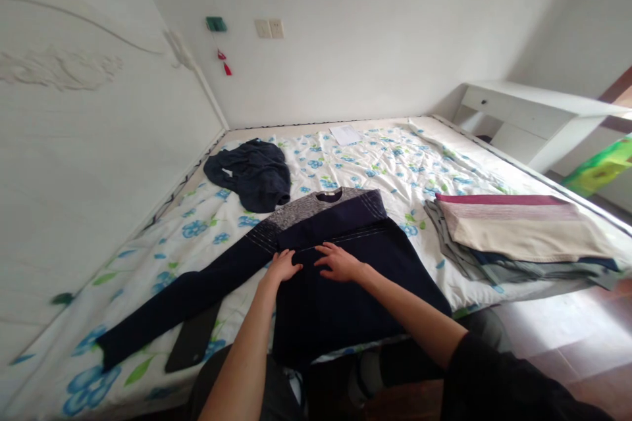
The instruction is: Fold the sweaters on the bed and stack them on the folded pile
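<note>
A dark navy sweater (355, 296) with a speckled grey yoke lies spread on the bed. Its right-side sleeve is folded across the chest, while the other sleeve stretches out toward the lower left. My left hand (284, 268) rests on the sweater beside the end of the folded sleeve, fingers spread. My right hand (338, 262) lies on the chest just below that sleeve, with its fingers apart. Neither hand grips the cloth visibly.
A crumpled dark garment (251, 174) lies at the back left. Folded clothes (518, 230) are stacked at the right. A black flat object (195, 339) sits under the left sleeve. White paper (345, 135) lies near the wall, and a white desk (523, 115) stands beyond the bed.
</note>
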Demonstrator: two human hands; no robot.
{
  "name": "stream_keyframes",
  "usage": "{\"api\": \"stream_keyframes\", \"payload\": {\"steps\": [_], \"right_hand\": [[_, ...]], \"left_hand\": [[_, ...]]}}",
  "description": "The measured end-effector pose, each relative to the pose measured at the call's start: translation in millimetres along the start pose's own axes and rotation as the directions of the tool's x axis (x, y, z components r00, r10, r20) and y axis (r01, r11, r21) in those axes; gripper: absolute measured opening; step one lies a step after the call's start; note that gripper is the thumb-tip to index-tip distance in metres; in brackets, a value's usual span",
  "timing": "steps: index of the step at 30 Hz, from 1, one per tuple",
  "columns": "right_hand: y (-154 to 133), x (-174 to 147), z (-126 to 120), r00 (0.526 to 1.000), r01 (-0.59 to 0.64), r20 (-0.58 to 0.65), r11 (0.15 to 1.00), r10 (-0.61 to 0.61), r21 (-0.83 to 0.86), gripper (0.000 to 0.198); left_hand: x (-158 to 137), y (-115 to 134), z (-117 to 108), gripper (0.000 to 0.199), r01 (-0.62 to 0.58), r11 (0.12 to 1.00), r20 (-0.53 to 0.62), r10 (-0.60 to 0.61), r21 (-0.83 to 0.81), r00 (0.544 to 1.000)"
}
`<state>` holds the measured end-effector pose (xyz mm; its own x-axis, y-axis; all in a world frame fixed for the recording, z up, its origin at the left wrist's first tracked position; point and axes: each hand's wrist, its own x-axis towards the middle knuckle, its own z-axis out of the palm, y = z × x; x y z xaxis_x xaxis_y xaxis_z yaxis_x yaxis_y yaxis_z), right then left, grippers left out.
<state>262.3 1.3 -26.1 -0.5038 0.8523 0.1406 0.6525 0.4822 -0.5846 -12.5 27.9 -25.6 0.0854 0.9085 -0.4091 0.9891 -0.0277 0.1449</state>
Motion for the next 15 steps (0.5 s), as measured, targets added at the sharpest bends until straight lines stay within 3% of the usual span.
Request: {"api": "stream_keyframes", "payload": {"steps": [2, 3, 6, 10, 12, 15], "right_hand": [[22.8, -29.4, 16.9, 0.995, 0.045, 0.087, 0.999, -0.043, -0.023, 0.047], [39.0, -42.0, 16.3, 0.997, 0.033, 0.071, 0.999, -0.03, -0.04, 0.047], [92.9, -67.4, -6.8, 0.989, -0.125, -0.091, 0.986, 0.115, -0.11, 0.049], [149.1, -80.1, -45.3, 0.884, -0.397, -0.339, 0.9, 0.323, -0.179, 0.058], [164.7, -80.5, -57.6, 0.842, -0.476, -0.391, 0.852, 0.371, -0.217, 0.063], [176.0, -74.3, -68.5, 0.833, -0.514, -0.386, 0.813, 0.396, -0.274, 0.06]], "left_hand": [[0.1, 1.6, -0.1, 0.075, -0.002, 1.0, -0.011, 0.002, 0.0, 1.0], [0.2, 2.7, 0.1, 0.074, 0.002, 1.0, -0.02, -0.002, 0.0, 1.0], [0.1, 7.0, 0.6, 0.072, 0.048, 0.999, -0.083, -0.049, -0.009, 0.995], [-3.4, 13.6, -2.6, 0.065, 0.115, 0.993, -0.178, -0.121, -0.041, 0.977], [-5.8, 16.1, -5.3, 0.064, 0.118, 0.991, -0.218, -0.129, -0.059, 0.967], [-7.4, 17.2, -6.5, 0.066, 0.097, 0.992, -0.26, -0.114, -0.076, 0.959]]}}
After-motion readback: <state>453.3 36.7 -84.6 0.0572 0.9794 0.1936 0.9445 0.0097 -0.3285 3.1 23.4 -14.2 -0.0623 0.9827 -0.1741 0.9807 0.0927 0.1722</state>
